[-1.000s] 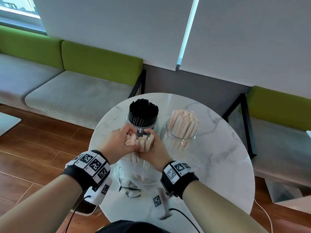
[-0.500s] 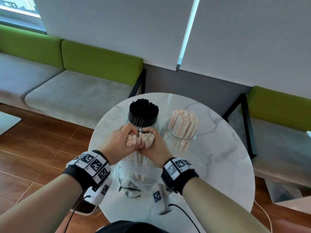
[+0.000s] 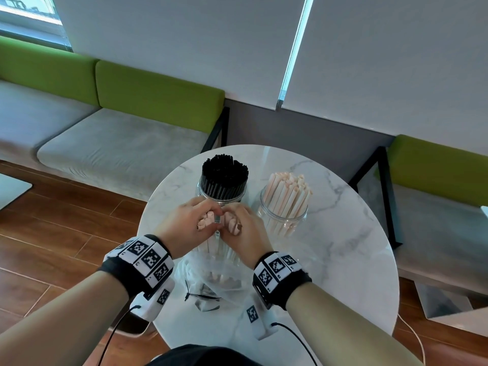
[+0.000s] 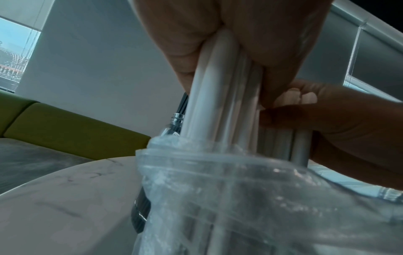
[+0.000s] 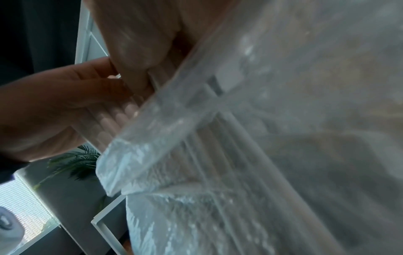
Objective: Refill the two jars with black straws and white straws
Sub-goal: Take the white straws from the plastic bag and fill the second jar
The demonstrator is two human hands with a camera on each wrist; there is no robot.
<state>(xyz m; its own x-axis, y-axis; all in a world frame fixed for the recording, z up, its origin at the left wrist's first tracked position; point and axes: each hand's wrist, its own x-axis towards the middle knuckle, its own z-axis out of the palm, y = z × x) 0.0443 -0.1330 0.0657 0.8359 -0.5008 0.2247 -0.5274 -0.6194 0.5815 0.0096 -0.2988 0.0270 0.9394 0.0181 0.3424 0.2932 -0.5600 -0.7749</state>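
Note:
Two clear jars stand at the back of the round marble table (image 3: pixel 343 260): the left jar (image 3: pixel 224 196) is packed with black straws (image 3: pixel 224 173), the right jar (image 3: pixel 284 220) holds white straws (image 3: pixel 289 191) leaning loosely. In front of them a bundle of white straws (image 3: pixel 208 220) stands upright in a clear plastic bag (image 3: pixel 211 273). My left hand (image 3: pixel 190 228) grips the bundle's left part (image 4: pixel 218 94), my right hand (image 3: pixel 243 233) grips its right part (image 5: pixel 122 117). The bundle's top ends are split into two groups between my hands. The bag's rim (image 4: pixel 218 158) sits below my fingers.
An empty crumpled bag with black ties (image 3: pixel 203 297) lies on the table near me. Grey benches with green backs (image 3: pixel 158 91) line the wall behind and to the right (image 3: pixel 435 167). Wooden floor (image 3: pixel 52 233) lies on the left.
The straw bundle, held as one between both hands earlier, is now parted at the top into two groups, one in each hand. The hands have risen slightly towards the jars.

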